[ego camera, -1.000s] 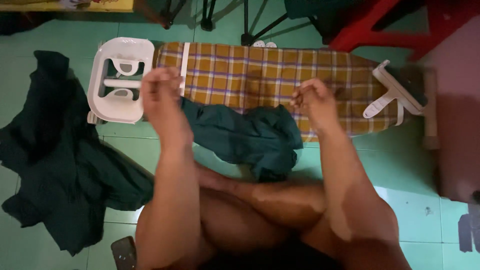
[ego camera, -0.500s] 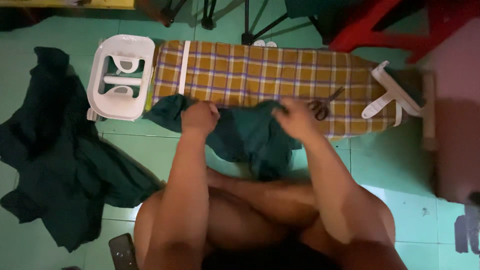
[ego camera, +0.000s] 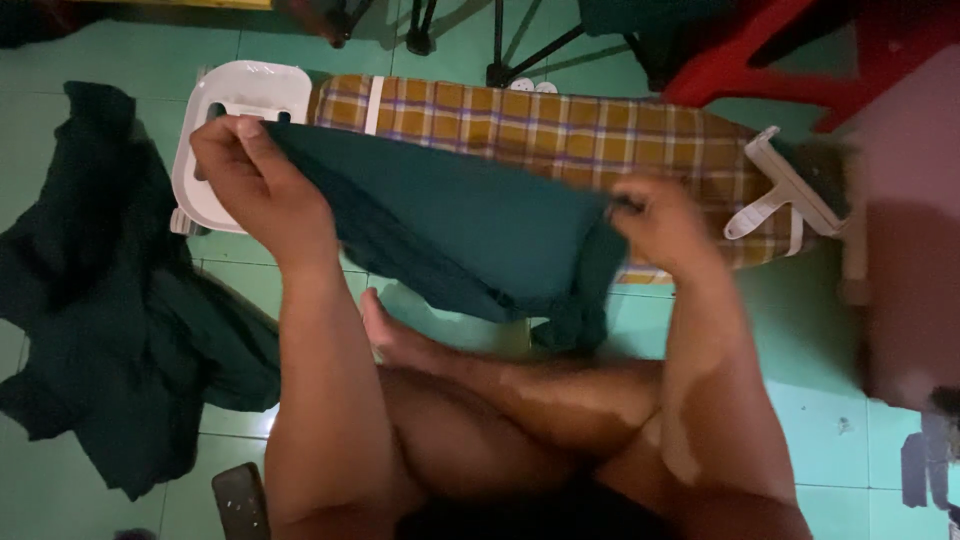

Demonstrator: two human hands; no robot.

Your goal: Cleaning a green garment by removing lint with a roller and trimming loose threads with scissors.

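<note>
Hands w/ a dark green cloth (ego camera: 470, 225) stretched between them, above a low plaid ironing board (ego camera: 560, 125) on the green tiled floor. Left hand (ego camera: 255, 180) is closed, pinching one corner near the board's white end piece (ego camera: 240, 110); right hand (ego camera: 665, 225) is clenched on the opposite edge, toward the board's far end. To do this well, we'd say keep both corners level & taut so the fabric lies flat along the board, no slack drooping off the near edge. More dark cloth (ego camera: 100, 320) heaps on the floor, left. Hard to read: right fingers blur, the cloth's lower fold hides part of the board, & we can't tell what garment it is.
</note>
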